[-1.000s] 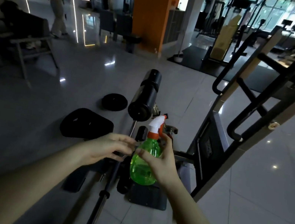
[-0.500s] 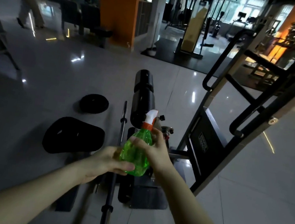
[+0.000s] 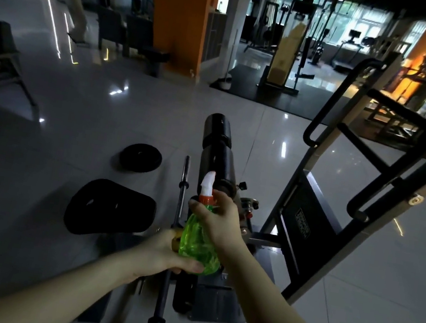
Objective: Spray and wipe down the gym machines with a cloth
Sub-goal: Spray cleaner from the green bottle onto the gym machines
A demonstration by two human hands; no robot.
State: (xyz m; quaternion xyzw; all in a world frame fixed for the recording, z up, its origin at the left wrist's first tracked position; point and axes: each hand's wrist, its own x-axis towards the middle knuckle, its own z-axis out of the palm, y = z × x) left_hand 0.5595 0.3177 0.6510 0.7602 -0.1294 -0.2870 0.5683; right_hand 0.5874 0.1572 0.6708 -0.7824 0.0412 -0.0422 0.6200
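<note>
The left hand (image 3: 163, 251) cups the green spray bottle (image 3: 196, 243) from seven o'clock, with fingers curled under its base. The right hand (image 3: 220, 219) grips its neck at one o'clock. Beyond, at twelve, rises the machine's black roller pad (image 3: 217, 145).

The barbell (image 3: 180, 198) runs off the bottom edge; the machine's label (image 3: 303, 223) is unreadable.
</note>
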